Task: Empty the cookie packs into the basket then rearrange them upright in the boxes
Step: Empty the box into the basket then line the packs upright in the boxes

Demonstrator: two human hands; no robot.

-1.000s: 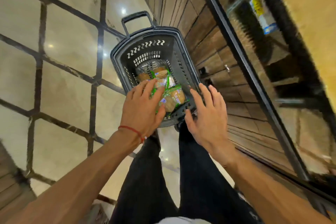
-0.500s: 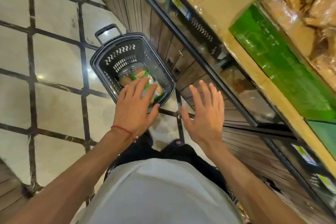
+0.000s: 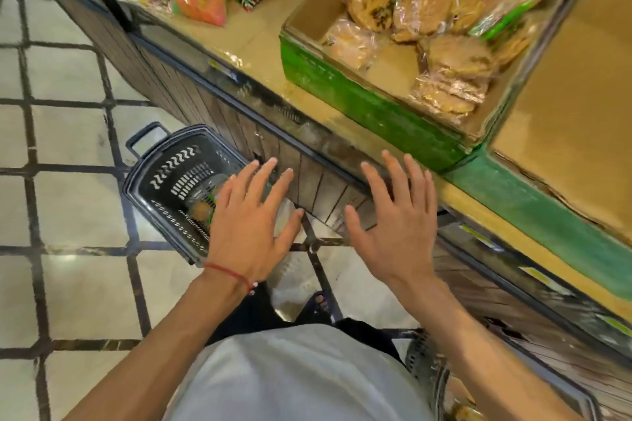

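Clear-wrapped cookie packs (image 3: 444,58) lie jumbled, mostly flat, in green-fronted cardboard box (image 3: 369,106) on shelf (image 3: 253,44). A few more sit in black basket (image 3: 164,181) on tiled floor (image 3: 68,208), just beside shelf base. L hand (image 3: 253,225) hovers over basket's near end, fingers spread wide, holding nothing. R hand (image 3: 396,225) likewise wide & empty, in front of shelf base. 2nd box (image 3: 547,215) just right of 1st.

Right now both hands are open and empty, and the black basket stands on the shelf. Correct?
No: in the head view the black basket stands on the tiled floor below the shelf. Left hand and right hand are open, empty.
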